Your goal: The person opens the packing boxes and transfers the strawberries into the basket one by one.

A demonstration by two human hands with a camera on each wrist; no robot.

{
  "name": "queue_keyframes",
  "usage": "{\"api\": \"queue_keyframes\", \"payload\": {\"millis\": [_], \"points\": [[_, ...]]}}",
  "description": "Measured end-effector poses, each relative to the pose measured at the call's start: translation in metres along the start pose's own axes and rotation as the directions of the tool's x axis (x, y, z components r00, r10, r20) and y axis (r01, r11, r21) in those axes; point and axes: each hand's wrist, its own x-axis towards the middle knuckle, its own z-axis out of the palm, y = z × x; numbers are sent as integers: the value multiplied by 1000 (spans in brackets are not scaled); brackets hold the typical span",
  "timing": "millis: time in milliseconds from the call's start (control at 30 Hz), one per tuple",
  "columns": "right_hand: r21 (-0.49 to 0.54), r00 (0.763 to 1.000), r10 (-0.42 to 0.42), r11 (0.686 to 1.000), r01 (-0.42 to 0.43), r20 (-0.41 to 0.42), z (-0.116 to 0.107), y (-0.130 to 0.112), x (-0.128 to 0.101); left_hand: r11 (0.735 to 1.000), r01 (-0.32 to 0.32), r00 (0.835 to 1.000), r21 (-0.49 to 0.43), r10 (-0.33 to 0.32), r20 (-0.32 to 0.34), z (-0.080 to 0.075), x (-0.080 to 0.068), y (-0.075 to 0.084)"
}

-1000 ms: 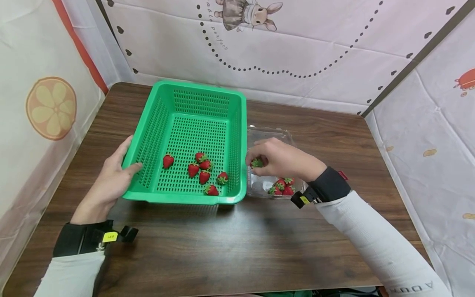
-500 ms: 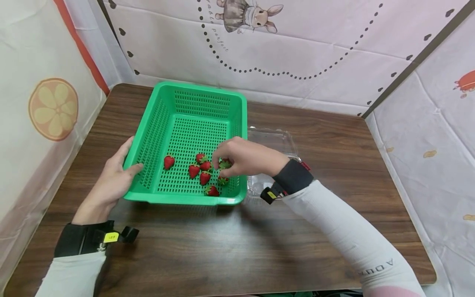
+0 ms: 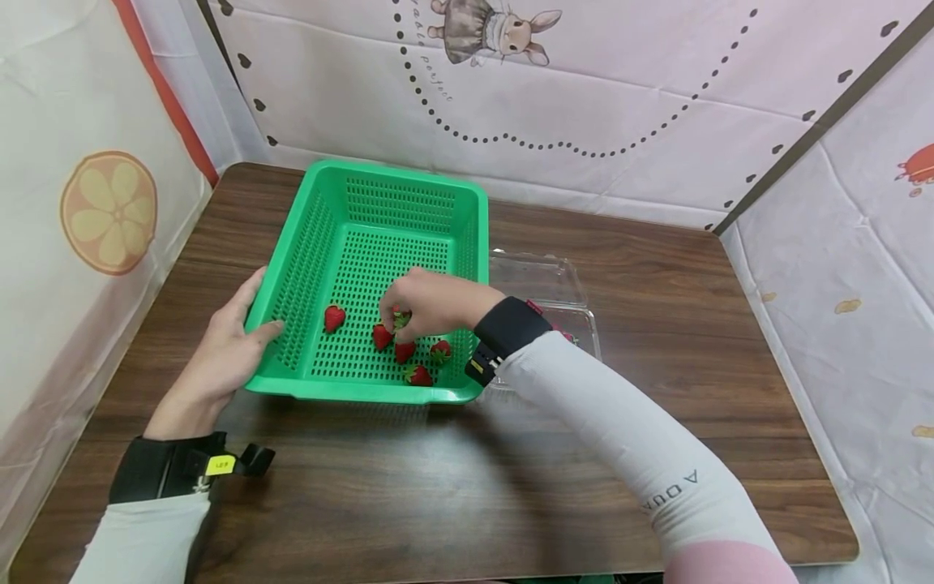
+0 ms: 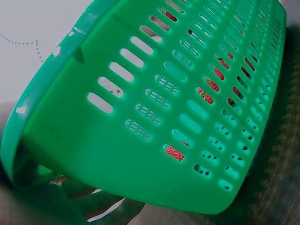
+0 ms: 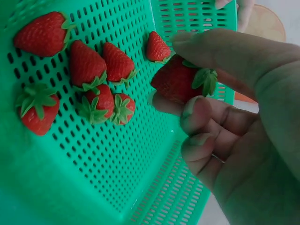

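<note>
A green perforated basket [image 3: 397,175] holds several strawberries [image 3: 419,375], most of them near its front right part. At the basket's left side, my left hand [image 3: 221,353] grips the rim, thumb on the inside and fingers outside. In the left wrist view the basket's wall [image 4: 108,154] hides much of that hand. Inside the basket, my right hand [image 3: 434,304] pinches one strawberry [image 5: 176,82] between thumb and fingers, its green leaves toward the palm. The held berry is above the basket floor in the right wrist view. Other strawberries [image 5: 88,63] lie below and beside it.
A clear plastic box [image 3: 543,277] with its lid folded back lies right of the basket, partly hidden by my right forearm. A bit of red shows inside it. The brown wooden table [image 3: 679,365] is bordered by printed cloth walls [image 3: 620,97] behind and at both sides.
My right hand has moved left from the clear box into the basket, carrying a strawberry. The left hand has kept its hold on the basket rim.
</note>
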Motion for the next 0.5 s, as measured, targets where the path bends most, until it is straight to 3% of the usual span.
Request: {"api": "queue_keyframes", "payload": {"millis": [233, 500], "points": [[-16, 978, 126, 992, -125, 168, 6, -10, 17, 1000, 1, 1000, 0, -1, 2, -1, -1, -1], [-32, 964, 139, 990, -136, 225, 12, -17, 25, 1000, -2, 1000, -5, 2, 2, -1, -1, -1]]}}
